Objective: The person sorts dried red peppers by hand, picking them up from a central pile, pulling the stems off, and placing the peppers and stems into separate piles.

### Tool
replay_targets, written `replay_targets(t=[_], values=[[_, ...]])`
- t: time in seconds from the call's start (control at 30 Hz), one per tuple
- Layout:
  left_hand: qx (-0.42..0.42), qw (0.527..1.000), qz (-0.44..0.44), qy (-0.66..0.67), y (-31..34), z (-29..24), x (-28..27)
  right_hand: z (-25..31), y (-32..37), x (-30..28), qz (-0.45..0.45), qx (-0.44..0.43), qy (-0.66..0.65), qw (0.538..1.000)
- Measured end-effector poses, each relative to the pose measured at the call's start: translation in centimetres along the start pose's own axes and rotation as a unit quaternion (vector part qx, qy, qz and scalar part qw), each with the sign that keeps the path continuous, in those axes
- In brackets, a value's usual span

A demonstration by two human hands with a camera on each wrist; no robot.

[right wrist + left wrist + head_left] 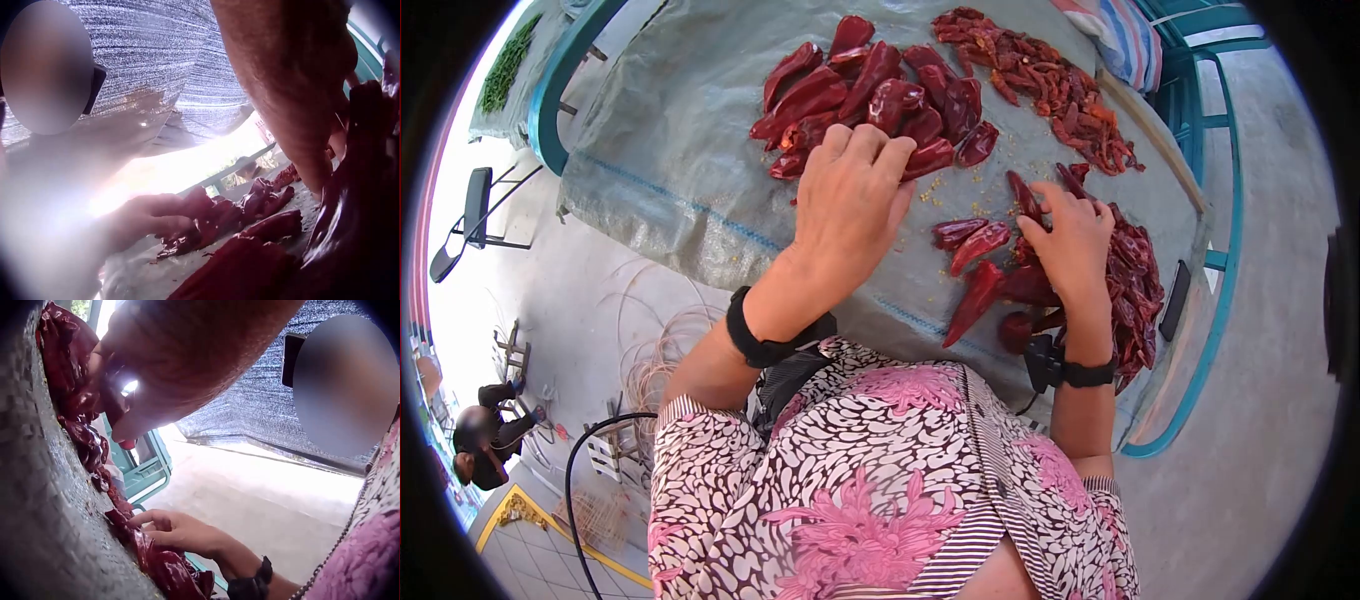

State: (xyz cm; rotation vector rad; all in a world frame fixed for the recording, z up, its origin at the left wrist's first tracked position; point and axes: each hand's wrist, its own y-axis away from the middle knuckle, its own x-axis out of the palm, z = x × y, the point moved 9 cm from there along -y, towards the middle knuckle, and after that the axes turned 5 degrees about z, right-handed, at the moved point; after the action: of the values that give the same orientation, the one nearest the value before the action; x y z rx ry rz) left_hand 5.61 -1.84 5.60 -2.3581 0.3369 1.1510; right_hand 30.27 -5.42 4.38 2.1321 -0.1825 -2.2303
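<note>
The left hand [850, 200] reaches onto the woven sheet [660, 170], its fingers curled down round the large chillies [870, 90] at the near edge of their pile. In the left wrist view the fingertips [125, 428] close on a dark red pod.

The right hand [1070, 240] lies nearer the sheet's right edge, its fingers fairly straight and spread. They rest on a heap of darker chillies [1135, 280] that runs along that edge, and the hand grips nothing that can be made out.

Between the two hands lie a few loose chillies [980, 245], with scattered seeds [935, 190] just beyond them. A pile of broken chilli pieces [1050, 85] sits toward the far right corner, just beside the large ones. A flat dark object [1175, 300] rests at the right edge, by the teal frame [1225, 270].
</note>
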Motion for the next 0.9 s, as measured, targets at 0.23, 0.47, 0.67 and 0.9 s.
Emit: replay_targets(t=[0.23, 0.47, 0.67, 0.9], values=[[0.079, 0.996, -0.009, 0.038, -0.3, -2.9, -0.1, 1.7, 0.1, -1.6, -0.094, -0.082, -0.074, 0.989], [0.133, 0.988, 0.070, 0.045, 0.2, -5.2, 4.0, 6.1, 1.7, -3.6, -0.126, -0.171, -0.180, 0.961], [0.065, 0.997, -0.037, -0.007, -1.0, -3.1, -0.1, -3.5, 0.2, -4.9, -0.154, 0.001, -0.073, 0.985], [-0.017, 0.988, -0.124, -0.085, -1.9, -1.2, -2.5, -11.4, -1.1, -0.2, 0.023, 0.151, 0.028, 0.988]])
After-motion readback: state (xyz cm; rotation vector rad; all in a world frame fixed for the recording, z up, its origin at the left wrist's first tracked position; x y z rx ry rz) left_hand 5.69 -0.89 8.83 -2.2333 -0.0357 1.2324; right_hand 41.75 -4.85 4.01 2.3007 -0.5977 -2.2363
